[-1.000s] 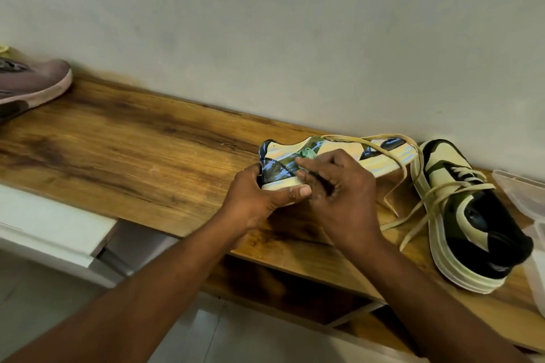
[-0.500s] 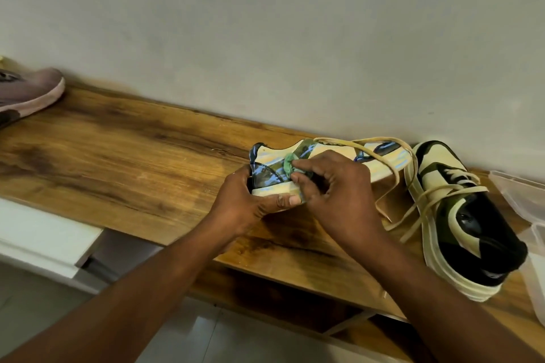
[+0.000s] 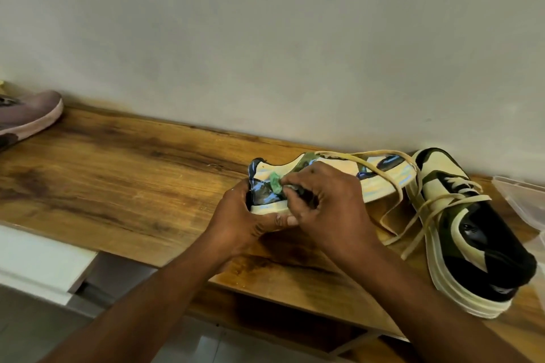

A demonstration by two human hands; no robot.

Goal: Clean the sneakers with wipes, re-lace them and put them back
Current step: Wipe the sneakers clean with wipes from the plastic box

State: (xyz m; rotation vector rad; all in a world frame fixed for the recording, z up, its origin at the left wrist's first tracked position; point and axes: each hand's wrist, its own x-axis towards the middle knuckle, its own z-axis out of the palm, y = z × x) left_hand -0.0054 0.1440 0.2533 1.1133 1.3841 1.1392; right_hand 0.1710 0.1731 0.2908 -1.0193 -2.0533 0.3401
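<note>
On the shelf (image 3: 118,174), by the wall: sneaker (image 3: 380,177) tipped on its side, heel gripped by left hand (image 3: 244,221), thumb under the sole. Right hand (image 3: 321,203) curled, pinching a green wipe (image 3: 275,183) against the heel. Loose laces (image 3: 392,183) trailing over to second sneaker (image 3: 477,233), upright just beside. Pink shoe (image 3: 26,118) far left; clear tub (image 3: 522,200) at right edge.
</note>
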